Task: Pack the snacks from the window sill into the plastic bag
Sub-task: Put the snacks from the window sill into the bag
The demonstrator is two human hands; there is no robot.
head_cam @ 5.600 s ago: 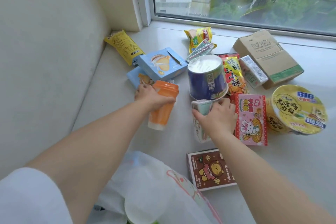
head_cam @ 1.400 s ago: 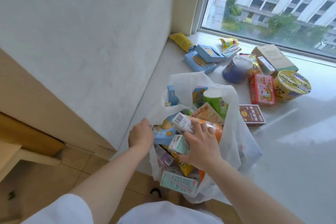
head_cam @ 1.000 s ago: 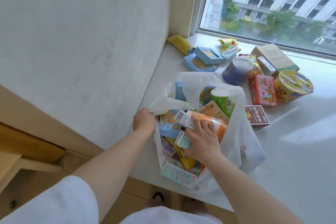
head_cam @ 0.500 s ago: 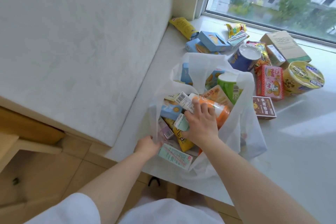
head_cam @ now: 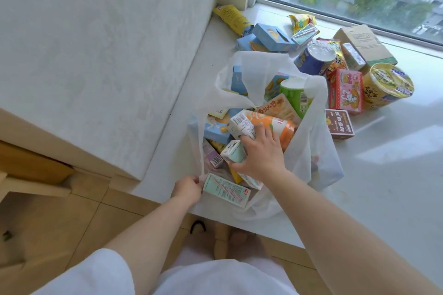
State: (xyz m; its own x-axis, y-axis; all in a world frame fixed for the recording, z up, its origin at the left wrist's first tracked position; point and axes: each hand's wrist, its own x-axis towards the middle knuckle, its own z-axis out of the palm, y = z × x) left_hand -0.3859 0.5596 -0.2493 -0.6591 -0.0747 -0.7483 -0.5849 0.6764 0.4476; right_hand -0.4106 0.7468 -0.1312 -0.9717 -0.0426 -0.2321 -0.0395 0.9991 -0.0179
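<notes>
The white plastic bag stands open at the near edge of the window sill, filled with several snacks. My left hand pinches the bag's near left rim. My right hand is inside the opening, its fingers closed around a small mint-green carton and resting against the orange bottle lying on top. A green cup and blue boxes sit deeper in the bag. A flat mint carton pokes out at the bag's near rim.
Behind the bag, snacks lie on the sill: a blue tub, a pink rabbit box, a yellow noodle bowl, a dark red box, a cardboard box, blue boxes. A white wall rises at the left.
The orange bottle and mint carton came off the sill into the bag. My left hand slid from the far left rim down to the near rim; my right hand stays on the carton.
</notes>
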